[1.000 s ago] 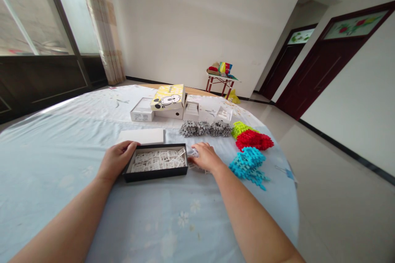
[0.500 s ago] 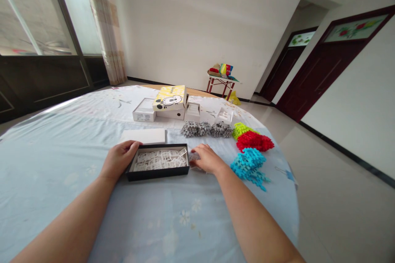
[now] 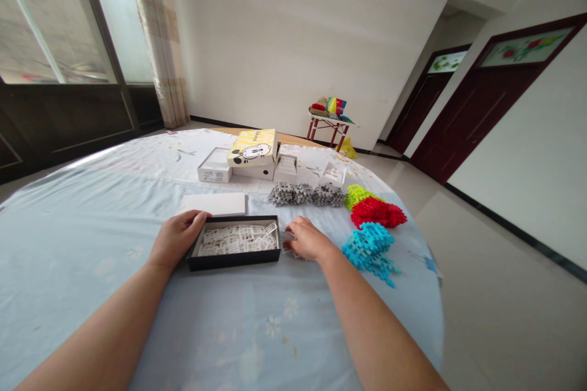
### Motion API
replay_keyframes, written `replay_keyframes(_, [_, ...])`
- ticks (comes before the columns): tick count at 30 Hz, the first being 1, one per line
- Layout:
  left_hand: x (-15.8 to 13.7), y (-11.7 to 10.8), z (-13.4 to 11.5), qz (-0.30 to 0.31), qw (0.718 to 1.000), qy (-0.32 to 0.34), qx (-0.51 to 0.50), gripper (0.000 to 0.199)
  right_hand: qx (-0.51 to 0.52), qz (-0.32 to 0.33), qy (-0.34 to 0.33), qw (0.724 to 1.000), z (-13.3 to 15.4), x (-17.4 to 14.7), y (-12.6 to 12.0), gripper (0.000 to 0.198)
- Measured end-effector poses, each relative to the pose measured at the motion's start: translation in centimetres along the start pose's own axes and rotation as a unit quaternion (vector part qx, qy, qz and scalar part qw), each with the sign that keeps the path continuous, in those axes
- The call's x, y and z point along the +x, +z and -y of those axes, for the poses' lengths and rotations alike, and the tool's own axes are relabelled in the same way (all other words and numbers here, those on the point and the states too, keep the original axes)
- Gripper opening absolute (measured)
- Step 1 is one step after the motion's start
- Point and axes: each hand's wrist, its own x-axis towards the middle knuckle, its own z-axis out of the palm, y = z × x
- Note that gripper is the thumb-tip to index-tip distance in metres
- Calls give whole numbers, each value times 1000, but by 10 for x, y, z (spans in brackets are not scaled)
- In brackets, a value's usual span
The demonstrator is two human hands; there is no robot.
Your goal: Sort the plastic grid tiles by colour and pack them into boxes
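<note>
My left hand (image 3: 178, 236) is closed on the left end of a shallow black box (image 3: 235, 262), with its thumb along the back corner. Inside the box lie many white plastic lattice pieces (image 3: 238, 238), flat and jumbled. Just past the box's right end, my right hand (image 3: 306, 237) rests low at the tablecloth. Its fingers are curled on a few more pale lattice pieces (image 3: 288, 245), partly hidden under the hand. A flat white lid (image 3: 214, 203) lies behind the box.
Grey interlocking pieces (image 3: 307, 194) are bundled behind my right hand. To the right sit piles of blue (image 3: 369, 250), red (image 3: 378, 212) and lime pieces (image 3: 360, 195). Farther back stand a yellow-and-white box (image 3: 252, 149) and white boxes (image 3: 214, 166). The round table's edge curves on the right.
My right hand has shifted slightly at the loose lattice pieces, and more of them show beneath it. My left hand stays on the box. The view has tilted very slightly.
</note>
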Motion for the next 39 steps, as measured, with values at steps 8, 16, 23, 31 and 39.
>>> replay_keyframes(8, [1,0,2,-4,1000,17,-14,39,-11,8,-24,1000,4,-2,-3,20])
replay_keyframes(16, [5,0,13,-16,998,46,-25,41,-24,2,-22,999,6,-2,-1,18])
replay_keyframes(23, [4,-1,14,-15,998,47,-25,41,-26,17,-9,999,6,-2,-5,18])
replay_keyframes(31, [2,-3,11,-19,999,42,-25,41,-13,26,0,1000,8,-4,-8,23])
replay_keyframes(39, [1,-3,10,-22,999,48,-15,41,2,12,-2,1000,9,-5,-10,24])
